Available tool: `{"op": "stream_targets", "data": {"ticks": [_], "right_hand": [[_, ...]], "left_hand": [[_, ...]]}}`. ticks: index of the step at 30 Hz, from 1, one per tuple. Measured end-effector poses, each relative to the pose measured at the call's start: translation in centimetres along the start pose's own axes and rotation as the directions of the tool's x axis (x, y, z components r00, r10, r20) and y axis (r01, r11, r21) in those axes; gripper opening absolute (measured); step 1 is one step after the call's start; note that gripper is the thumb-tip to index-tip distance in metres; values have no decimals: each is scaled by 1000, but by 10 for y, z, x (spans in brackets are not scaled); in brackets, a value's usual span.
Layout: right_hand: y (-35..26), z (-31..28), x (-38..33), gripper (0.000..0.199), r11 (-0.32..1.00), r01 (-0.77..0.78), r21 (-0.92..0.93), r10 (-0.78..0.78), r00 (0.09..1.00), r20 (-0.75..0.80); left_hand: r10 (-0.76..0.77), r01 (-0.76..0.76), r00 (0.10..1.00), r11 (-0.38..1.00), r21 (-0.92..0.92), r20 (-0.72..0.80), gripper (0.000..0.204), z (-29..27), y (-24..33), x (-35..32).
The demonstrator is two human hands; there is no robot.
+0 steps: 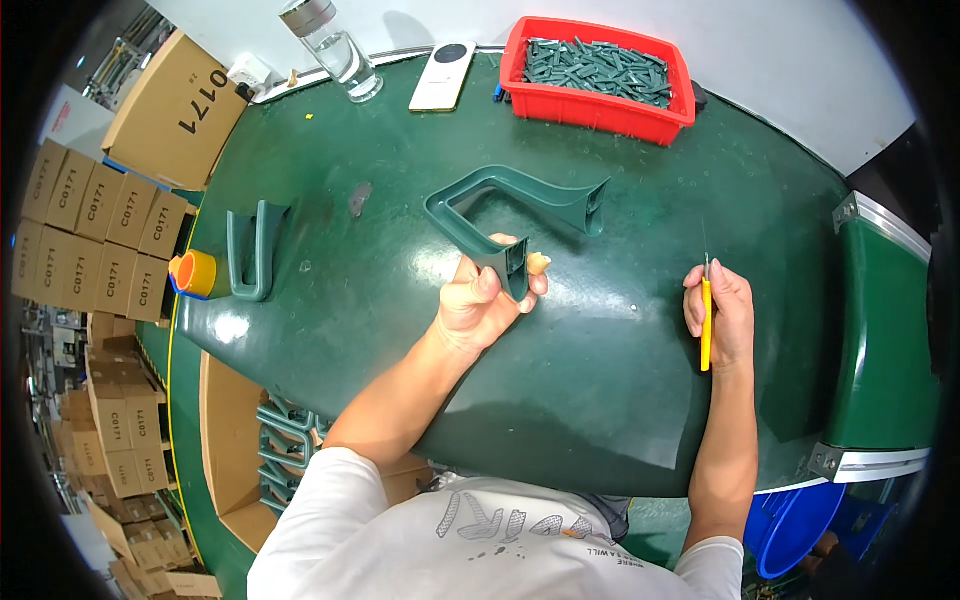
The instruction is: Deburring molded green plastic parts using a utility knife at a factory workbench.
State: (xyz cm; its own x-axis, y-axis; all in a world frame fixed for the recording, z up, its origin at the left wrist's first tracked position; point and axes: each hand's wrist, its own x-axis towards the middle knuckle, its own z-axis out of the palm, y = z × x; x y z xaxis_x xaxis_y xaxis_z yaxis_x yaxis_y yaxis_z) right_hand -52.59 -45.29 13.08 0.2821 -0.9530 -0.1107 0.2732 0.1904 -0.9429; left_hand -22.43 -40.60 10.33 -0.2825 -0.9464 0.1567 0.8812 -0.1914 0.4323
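Observation:
My left hand (472, 310) is closed around one end of a dark green, U-shaped plastic handle (465, 232), held above the table. The hollow end of the gripped leg faces right, and the other leg reaches away to the far right. A tan cover sits on one fingertip (538, 264) of that hand. Apart from the handle, my right hand (735, 312) grips a slim yellow-handled craft knife (706, 330), its thin blade pointing away from me. A second green handle (265, 250) rests on the table at the left.
At the back stand a red bin (600, 122) of small green strips, a white phone (440, 80) and a glass bottle (350, 65). An orange tape roll (200, 272) sits at the left edge. Below it, an open carton (225, 440) holds several handles. A green conveyor (890, 330) borders the right.

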Motion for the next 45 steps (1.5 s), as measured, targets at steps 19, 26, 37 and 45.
{"op": "stream_targets", "data": {"ticks": [19, 26, 37, 45], "right_hand": [[-42, 105, -21, 15, 195, 646, -738, -280, 758, 590], [-40, 110, -18, 14, 164, 649, -743, -267, 754, 600], [-44, 110, -20, 12, 135, 677, -724, -266, 728, 632], [-44, 109, -21, 14, 43, 697, -715, -254, 700, 667]], "left_hand": [[113, -57, 986, 923, 382, -126, 41, 28, 3, 4], [94, -43, 988, 929, 367, -123, 38, 31, 3, 5], [76, -24, 989, 932, 363, -130, 37, 32, 2, 6], [79, -11, 983, 924, 381, -164, 38, 35, 1, 6]]}}
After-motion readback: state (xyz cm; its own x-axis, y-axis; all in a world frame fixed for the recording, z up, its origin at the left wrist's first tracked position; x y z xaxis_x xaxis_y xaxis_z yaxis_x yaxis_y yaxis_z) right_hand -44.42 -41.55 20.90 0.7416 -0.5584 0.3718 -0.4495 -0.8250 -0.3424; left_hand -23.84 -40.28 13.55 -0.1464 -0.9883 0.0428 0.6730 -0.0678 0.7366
